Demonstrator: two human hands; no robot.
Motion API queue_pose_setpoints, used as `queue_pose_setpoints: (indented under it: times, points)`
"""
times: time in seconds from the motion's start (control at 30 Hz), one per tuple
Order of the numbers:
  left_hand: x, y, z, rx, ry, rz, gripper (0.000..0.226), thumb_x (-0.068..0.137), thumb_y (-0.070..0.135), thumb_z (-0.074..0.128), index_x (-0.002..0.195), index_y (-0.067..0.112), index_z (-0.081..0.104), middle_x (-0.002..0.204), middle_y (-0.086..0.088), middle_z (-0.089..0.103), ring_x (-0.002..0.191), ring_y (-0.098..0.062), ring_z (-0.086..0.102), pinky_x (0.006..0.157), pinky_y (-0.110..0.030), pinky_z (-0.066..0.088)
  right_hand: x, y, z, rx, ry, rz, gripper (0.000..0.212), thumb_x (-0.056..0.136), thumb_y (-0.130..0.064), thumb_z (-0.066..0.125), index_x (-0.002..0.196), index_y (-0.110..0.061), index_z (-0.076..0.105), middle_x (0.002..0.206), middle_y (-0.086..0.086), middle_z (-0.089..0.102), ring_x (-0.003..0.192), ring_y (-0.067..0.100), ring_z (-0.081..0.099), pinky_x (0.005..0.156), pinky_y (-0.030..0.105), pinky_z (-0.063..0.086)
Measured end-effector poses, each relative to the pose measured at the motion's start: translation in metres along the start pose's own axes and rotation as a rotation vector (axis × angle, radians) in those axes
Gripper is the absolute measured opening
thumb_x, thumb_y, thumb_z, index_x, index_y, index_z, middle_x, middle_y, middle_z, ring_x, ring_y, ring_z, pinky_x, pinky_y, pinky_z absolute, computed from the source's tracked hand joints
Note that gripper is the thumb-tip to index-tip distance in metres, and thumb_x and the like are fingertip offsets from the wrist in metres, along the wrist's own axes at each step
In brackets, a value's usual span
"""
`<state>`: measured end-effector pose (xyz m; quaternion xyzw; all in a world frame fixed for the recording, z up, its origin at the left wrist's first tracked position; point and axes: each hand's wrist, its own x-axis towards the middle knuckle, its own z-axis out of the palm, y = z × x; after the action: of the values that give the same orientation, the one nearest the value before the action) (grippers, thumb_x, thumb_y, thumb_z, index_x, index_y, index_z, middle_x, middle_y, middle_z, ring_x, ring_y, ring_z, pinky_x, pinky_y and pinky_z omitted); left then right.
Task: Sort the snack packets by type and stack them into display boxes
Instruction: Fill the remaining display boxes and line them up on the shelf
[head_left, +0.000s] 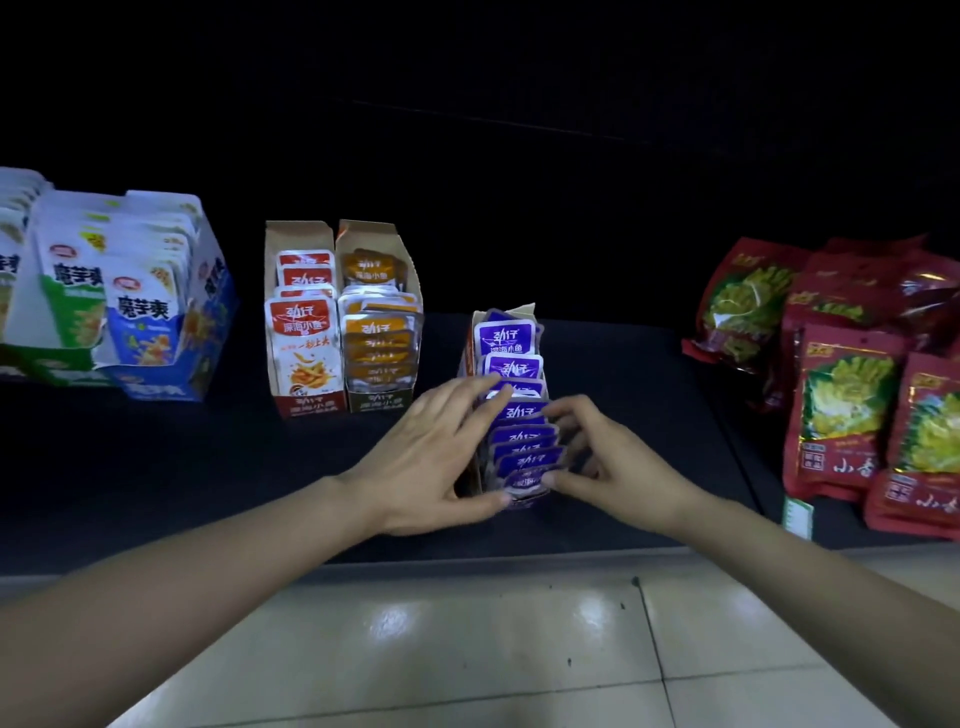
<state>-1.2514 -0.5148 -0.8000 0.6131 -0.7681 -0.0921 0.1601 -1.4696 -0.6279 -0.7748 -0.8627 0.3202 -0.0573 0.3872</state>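
1. Shelf (623, 389): this dark surface carried everything. The purple box (470, 353) stood on it near the front edge. All places below are given from that box.

2. Red bags (841, 405): these lay in a loose pile well to the right of the purple box, apart from it.

3. Blue box (208, 312): this stood far to the left, already filled.

4. Red box (311, 405) and orange box (382, 400): these stood side by side, touching each other, to the left and a little behind. Each held its own colour.

5. Purple box: this was narrow card, open on top, with its back flap upright. Judge it light and easy to tip or dent. Brace its side walls low down; do not squeeze them.

6. Left hand (431, 452): yours lay along the box's left side. The fingers were nearly straight and slightly apart, with the tips on the mid-row packet tops and the thumb at the front lip.

7. Right hand (618, 467): yours was at the box's right side, fingers bent and clamped on the row. The fingertips were on the right edges mid-row and the thumb was against the front packet.

8. Packets (511, 338): the purple ones stood overlapping inside the purple box, from back flap to front lip. Judge them light, thin, pliable and glossy, so probably slippery. Hold them by the sealed edges, several together, not by the faces.
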Motion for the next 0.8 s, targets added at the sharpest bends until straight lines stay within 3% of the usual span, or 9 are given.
queue_pose_setpoints:
  times: [0.1,0.2,0.33,0.47,0.53,0.67,0.8]
  points:
    - [-0.005,0.006,0.01,-0.02,0.006,-0.06,0.09,0.088,0.069,0.039,0.155,0.016,0.009,0.16,-0.002,0.006,0.146,-0.014,0.006,0.118,-0.027,0.01,0.003,-0.003,0.013,0.088,0.064,-0.01,0.044,0.086,-0.024,0.072,0.121,-0.021,0.044,0.108,-0.005,0.059,0.088,0.012,0.063,0.07,0.032,0.057]
    - [-0.006,0.01,0.016,-0.07,0.066,-0.121,0.084,0.092,0.052,0.053,0.154,0.015,0.01,0.155,-0.002,0.012,0.143,-0.014,0.015,0.116,-0.03,0.023,0.007,-0.006,0.015,0.109,0.055,-0.021,0.042,0.085,-0.025,0.073,0.115,-0.023,0.043,0.103,-0.007,0.059,0.089,0.008,0.062,0.069,0.029,0.058]
    - [-0.004,0.013,0.018,-0.045,0.112,-0.06,0.078,0.088,0.04,0.062,0.15,0.013,0.023,0.141,-0.003,0.024,0.133,-0.016,0.028,0.108,-0.028,0.031,0.001,-0.005,0.015,0.12,0.04,-0.004,0.043,0.083,-0.022,0.075,0.11,-0.023,0.042,0.096,-0.006,0.06,0.085,0.008,0.063,0.068,0.028,0.056]
    - [0.0,0.018,0.021,-0.088,0.132,-0.027,0.063,0.088,0.038,0.06,0.141,0.015,0.036,0.142,-0.003,0.029,0.136,-0.016,0.027,0.109,-0.03,0.034,-0.001,0.0,0.003,0.195,-0.047,0.013,0.041,0.083,-0.022,0.076,0.109,-0.021,0.045,0.1,-0.004,0.062,0.09,0.012,0.065,0.073,0.036,0.058]
    - [0.0,0.02,0.023,-0.14,0.12,-0.053,0.059,0.09,0.036,0.059,0.141,0.017,0.036,0.149,-0.004,0.024,0.141,-0.017,0.021,0.112,-0.036,0.034,0.0,0.001,-0.003,0.201,0.0,-0.01,0.043,0.083,-0.025,0.076,0.115,-0.024,0.048,0.104,-0.004,0.06,0.095,0.012,0.062,0.077,0.037,0.057]
    - [-0.002,0.018,0.026,-0.163,0.097,-0.073,0.065,0.092,0.041,0.047,0.15,0.02,0.025,0.158,-0.004,0.01,0.147,-0.018,0.012,0.116,-0.037,0.026,-0.002,0.002,0.013,0.23,0.043,-0.061,0.055,0.093,-0.037,0.059,0.143,-0.028,0.04,0.133,-0.008,0.043,0.124,0.004,0.046,0.096,0.03,0.051]
    - [-0.001,0.022,0.026,-0.278,0.045,-0.134,0.083,0.096,0.055,0.042,0.155,0.019,-0.003,0.162,0.005,-0.008,0.148,-0.005,-0.004,0.118,-0.024,0.007,-0.005,-0.002,0.032,0.258,0.037,-0.01,0.058,0.098,-0.039,0.039,0.153,-0.027,0.025,0.147,-0.016,0.03,0.137,-0.002,0.024,0.113,0.037,0.038]
